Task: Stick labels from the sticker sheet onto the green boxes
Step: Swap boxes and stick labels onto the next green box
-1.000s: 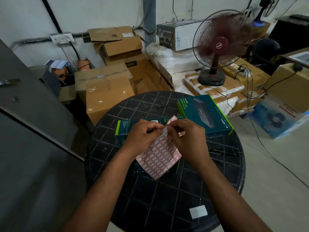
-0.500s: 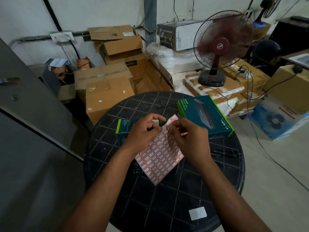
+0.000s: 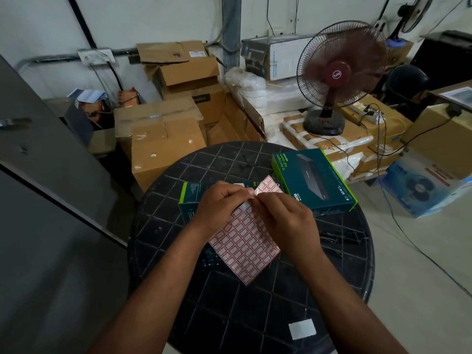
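**Two hands working a label off a sticker sheet over a black round table**

Nearest the viewer: a small white rectangular patch [image 3: 302, 331] stuck on the near edge of the round black table [image 3: 339, 264], whose top has a raised grid pattern. Two bare forearms reach in from the bottom, L and R.

Mid-table: the sticker sheet [image 3: 244, 247], white w/ rows of red-bordered labels, held tilted as a diamond, its lower corner pointing toward the viewer. The left hand [image 3: 219, 204] has fingers curled, pinching the sheet's upper part. The right hand [image 3: 286, 217] is curled too, thumb and forefinger pinching at a small white label [image 3: 256, 191] right where the two hands' fingertips meet. Can't tell whether the label is fully off the sheet.

Just behind and under the hands: a green box [image 3: 190, 200] lying flat, mostly hidden by hands and sheet, w/ a white label [image 3: 239, 185] showing on its top face. To the R, just beside it, a second green box [image 3: 314, 180] lies flat at the table's far-right part, lime edges, a network switch printed on top.

Beyond the table: stacked cardboard cartons [image 3: 163, 139] at L-centre, white wrapped bundles [image 3: 258, 85], a dark red pedestal fan [image 3: 337, 72] standing on parcels, cables trailing to the R floor, and a blue-white fan carton [image 3: 424, 187] at R.
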`<state>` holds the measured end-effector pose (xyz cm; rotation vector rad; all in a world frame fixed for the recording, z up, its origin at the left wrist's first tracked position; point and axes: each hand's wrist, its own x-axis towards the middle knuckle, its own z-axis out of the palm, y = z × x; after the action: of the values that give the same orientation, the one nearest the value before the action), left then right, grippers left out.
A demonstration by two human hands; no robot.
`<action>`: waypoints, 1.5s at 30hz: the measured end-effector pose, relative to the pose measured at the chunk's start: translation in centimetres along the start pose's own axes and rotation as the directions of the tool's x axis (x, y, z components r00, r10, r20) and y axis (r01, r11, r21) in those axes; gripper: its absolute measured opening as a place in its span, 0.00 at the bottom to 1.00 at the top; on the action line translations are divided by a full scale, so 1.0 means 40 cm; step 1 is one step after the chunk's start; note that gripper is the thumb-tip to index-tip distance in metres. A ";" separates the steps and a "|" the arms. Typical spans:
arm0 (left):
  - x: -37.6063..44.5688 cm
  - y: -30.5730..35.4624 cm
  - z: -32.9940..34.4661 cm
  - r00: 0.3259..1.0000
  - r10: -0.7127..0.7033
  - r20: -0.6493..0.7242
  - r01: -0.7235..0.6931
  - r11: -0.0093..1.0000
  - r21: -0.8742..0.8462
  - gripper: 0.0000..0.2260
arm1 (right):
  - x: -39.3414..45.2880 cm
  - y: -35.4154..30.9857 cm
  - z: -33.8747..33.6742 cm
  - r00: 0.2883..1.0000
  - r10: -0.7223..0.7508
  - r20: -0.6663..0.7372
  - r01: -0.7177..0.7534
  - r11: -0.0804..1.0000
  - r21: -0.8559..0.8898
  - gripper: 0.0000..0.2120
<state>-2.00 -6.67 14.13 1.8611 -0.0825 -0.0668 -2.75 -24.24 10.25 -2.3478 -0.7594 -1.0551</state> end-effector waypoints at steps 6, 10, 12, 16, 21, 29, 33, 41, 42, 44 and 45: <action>0.013 -0.018 -0.009 0.998 0.059 0.031 -0.062 0.992 0.114 0.09 | -0.014 0.013 0.013 0.997 -0.071 0.032 0.073 0.996 -0.042 0.09; 0.022 -0.029 0.000 0.996 0.093 0.008 -0.093 0.980 0.178 0.07 | -0.015 0.018 0.013 0.999 -0.006 0.046 0.006 1.000 0.009 0.10; 0.025 -0.033 0.003 0.997 0.082 0.002 -0.082 0.983 0.167 0.07 | -0.009 0.015 0.006 0.980 0.188 0.058 -0.193 0.977 0.092 0.14; 0.027 -0.033 -0.007 0.995 0.084 0.055 -0.092 0.983 0.161 0.09 | -0.004 0.044 -0.007 0.806 0.546 0.227 -0.582 0.801 0.141 0.21; 0.026 -0.019 -0.004 0.988 0.135 0.072 -0.144 0.980 0.137 0.08 | -0.009 0.087 -0.031 0.744 0.571 0.347 -0.663 0.693 0.282 0.17; 0.029 -0.056 0.042 0.904 0.242 -0.353 -0.118 0.933 0.340 0.03 | -0.155 0.239 -0.022 0.587 0.598 0.546 -0.807 0.485 0.337 0.13; 0.032 -0.060 0.064 0.896 0.259 -0.360 -0.085 0.897 0.435 0.05 | -0.309 0.335 0.016 0.361 0.716 0.597 -0.901 0.434 0.024 0.10; 0.014 -0.073 0.078 0.928 0.271 -0.257 -0.070 0.802 0.593 0.24 | -0.501 0.415 0.084 0.120 0.850 0.513 -0.920 0.289 -0.263 0.14; 0.011 -0.070 0.080 0.928 0.272 -0.253 -0.064 0.788 0.612 0.25 | -0.503 0.416 0.089 0.136 0.843 0.520 -0.904 0.320 -0.282 0.12; 0.008 -0.067 0.085 0.926 0.282 -0.249 -0.064 0.770 0.634 0.26 | -0.510 0.404 0.100 0.220 0.836 0.502 -0.786 0.456 -0.416 0.14; 0.008 -0.065 0.087 0.927 0.281 -0.250 -0.061 0.769 0.636 0.26 | -0.514 0.393 0.104 0.284 0.823 0.493 -0.675 0.536 -0.506 0.17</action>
<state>-1.95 -9.29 10.63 2.4930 -0.0432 0.4637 -1.84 -39.54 -11.00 -2.7529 0.3874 0.2535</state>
